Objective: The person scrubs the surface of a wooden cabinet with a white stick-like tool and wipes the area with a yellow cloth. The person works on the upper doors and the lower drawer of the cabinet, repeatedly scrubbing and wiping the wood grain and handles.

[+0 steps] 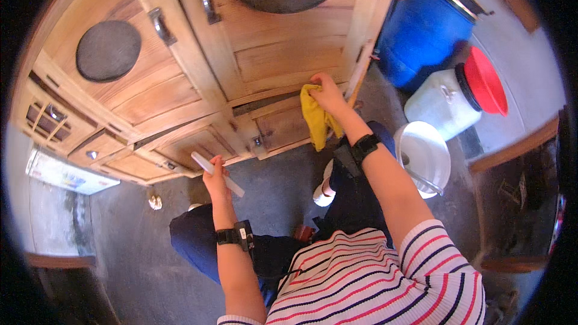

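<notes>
My left hand is closed around a whitish, translucent stick-like object, held at a slant in front of the lower cabinet doors; its exact kind is unclear. From my right hand a yellow cloth hangs down, pinched by the fingers near the right side of the cabinet. The wooden cabinet has metal handles and dark oval panels in its upper doors. Below these are smaller doors with small metal pulls.
On the right stand a blue drum, a whitish container topped by a red bowl-like item, and a white bucket with a handle. A small crumpled object lies on the floor at left.
</notes>
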`<action>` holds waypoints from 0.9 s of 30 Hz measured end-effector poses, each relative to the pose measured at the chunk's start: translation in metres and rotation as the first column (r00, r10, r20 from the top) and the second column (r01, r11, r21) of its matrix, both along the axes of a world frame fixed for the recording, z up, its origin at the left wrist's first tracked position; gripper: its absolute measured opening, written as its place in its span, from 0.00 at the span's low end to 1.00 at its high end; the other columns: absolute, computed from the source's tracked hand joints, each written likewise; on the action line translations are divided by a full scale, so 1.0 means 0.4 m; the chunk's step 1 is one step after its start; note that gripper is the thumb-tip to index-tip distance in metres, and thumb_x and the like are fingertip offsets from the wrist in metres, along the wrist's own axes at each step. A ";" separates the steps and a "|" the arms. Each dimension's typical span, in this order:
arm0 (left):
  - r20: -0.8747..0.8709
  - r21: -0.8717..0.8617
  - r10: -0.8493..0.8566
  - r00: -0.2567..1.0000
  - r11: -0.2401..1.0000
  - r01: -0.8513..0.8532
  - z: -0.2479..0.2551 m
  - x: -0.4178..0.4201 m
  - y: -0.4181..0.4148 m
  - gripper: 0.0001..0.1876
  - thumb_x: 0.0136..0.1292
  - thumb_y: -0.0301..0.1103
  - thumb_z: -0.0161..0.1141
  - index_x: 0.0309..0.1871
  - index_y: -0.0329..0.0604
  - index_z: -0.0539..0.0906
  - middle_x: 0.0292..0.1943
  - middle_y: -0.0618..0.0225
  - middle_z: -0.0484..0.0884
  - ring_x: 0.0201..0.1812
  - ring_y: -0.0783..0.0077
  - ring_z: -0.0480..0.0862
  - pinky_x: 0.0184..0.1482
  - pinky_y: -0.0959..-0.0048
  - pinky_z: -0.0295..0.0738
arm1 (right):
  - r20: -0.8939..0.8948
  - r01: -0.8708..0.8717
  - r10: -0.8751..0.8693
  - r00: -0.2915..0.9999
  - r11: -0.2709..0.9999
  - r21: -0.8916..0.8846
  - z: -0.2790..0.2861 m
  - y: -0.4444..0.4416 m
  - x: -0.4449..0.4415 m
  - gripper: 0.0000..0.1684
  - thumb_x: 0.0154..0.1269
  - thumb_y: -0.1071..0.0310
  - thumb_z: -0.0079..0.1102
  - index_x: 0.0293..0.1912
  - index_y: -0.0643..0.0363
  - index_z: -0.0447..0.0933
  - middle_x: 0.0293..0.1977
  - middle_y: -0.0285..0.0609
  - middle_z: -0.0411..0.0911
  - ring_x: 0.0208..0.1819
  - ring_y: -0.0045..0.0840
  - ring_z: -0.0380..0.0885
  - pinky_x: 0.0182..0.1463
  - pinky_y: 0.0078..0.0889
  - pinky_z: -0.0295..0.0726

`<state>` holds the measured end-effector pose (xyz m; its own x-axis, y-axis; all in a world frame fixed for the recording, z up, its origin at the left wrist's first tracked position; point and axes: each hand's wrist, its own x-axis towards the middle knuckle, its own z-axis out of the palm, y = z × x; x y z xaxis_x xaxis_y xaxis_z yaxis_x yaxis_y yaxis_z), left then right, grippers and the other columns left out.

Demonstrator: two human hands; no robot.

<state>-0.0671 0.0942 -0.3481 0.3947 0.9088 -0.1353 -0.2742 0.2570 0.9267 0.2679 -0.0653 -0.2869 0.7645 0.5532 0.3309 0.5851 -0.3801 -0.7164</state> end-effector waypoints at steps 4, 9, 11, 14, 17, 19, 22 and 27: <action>-0.082 0.030 0.010 0.997 1.000 -0.008 0.002 -0.008 -0.018 0.06 0.61 0.30 0.59 0.39 0.37 0.80 0.26 0.71 0.77 0.21 0.84 0.69 0.23 0.83 0.62 | -0.165 0.128 -0.122 0.979 0.992 0.023 0.025 -0.048 -0.043 0.30 0.52 0.67 0.61 0.55 0.59 0.64 0.49 0.53 0.70 0.51 0.46 0.71 0.55 0.40 0.70; -0.076 0.081 -0.002 0.997 0.997 0.008 -0.008 -0.037 0.000 0.06 0.62 0.30 0.59 0.38 0.37 0.80 0.25 0.72 0.77 0.21 0.83 0.69 0.23 0.83 0.62 | -0.039 0.375 -0.373 0.927 0.922 0.101 0.102 -0.071 -0.077 0.51 0.53 0.71 0.60 0.69 0.57 0.39 0.57 0.58 0.60 0.55 0.49 0.66 0.58 0.40 0.68; -0.089 0.053 -0.002 0.996 0.999 0.007 -0.026 -0.043 -0.003 0.06 0.62 0.30 0.59 0.38 0.38 0.80 0.24 0.73 0.76 0.21 0.83 0.69 0.23 0.83 0.62 | -0.084 0.375 -0.372 0.924 0.926 0.031 0.120 -0.064 -0.079 0.55 0.53 0.71 0.59 0.70 0.55 0.31 0.55 0.56 0.61 0.55 0.47 0.66 0.56 0.37 0.68; -0.143 0.011 0.018 0.990 1.000 -0.016 -0.050 -0.039 -0.008 0.06 0.62 0.31 0.59 0.38 0.39 0.79 0.24 0.73 0.76 0.21 0.83 0.69 0.23 0.83 0.62 | -0.107 0.339 -0.343 0.933 0.939 -0.057 0.104 -0.057 -0.045 0.56 0.55 0.72 0.58 0.70 0.55 0.27 0.62 0.61 0.53 0.58 0.53 0.64 0.60 0.43 0.67; -0.120 -0.029 0.005 0.993 1.000 -0.009 -0.061 -0.052 -0.004 0.06 0.62 0.31 0.58 0.38 0.39 0.79 0.25 0.72 0.77 0.21 0.83 0.69 0.22 0.81 0.63 | -0.131 0.259 -0.259 0.957 0.966 -0.019 0.109 -0.072 -0.035 0.56 0.55 0.71 0.58 0.69 0.57 0.27 0.64 0.62 0.50 0.59 0.53 0.62 0.60 0.43 0.67; -0.143 -0.008 -0.008 0.990 1.000 0.007 -0.066 -0.061 0.007 0.06 0.62 0.32 0.58 0.38 0.39 0.79 0.26 0.72 0.77 0.22 0.82 0.70 0.23 0.81 0.64 | -0.118 0.260 -0.262 0.958 0.965 -0.030 0.136 -0.074 -0.044 0.57 0.54 0.70 0.58 0.69 0.56 0.26 0.63 0.62 0.53 0.59 0.52 0.63 0.59 0.43 0.68; -0.105 -0.017 -0.043 0.994 0.999 0.041 -0.075 -0.067 0.005 0.08 0.62 0.33 0.59 0.39 0.39 0.79 0.25 0.71 0.77 0.21 0.80 0.71 0.23 0.80 0.66 | -0.253 0.179 -0.198 0.947 0.979 -0.096 0.161 -0.088 -0.039 0.55 0.54 0.70 0.58 0.70 0.56 0.30 0.61 0.62 0.59 0.60 0.50 0.64 0.58 0.44 0.68; -0.112 -0.088 -0.066 0.992 0.995 0.056 -0.092 -0.080 0.007 0.08 0.63 0.31 0.57 0.42 0.39 0.78 0.24 0.69 0.77 0.20 0.79 0.71 0.22 0.80 0.66 | -0.205 0.139 -0.149 0.967 0.988 -0.063 0.148 -0.095 -0.047 0.47 0.54 0.74 0.57 0.69 0.56 0.45 0.51 0.58 0.70 0.52 0.45 0.71 0.53 0.39 0.71</action>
<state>-0.0991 0.0972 -0.3848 0.4266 0.8668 -0.2581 -0.1487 0.3487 0.9254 0.2490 -0.1035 -0.2276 0.8866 0.4435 0.1312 0.3611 -0.4865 -0.7956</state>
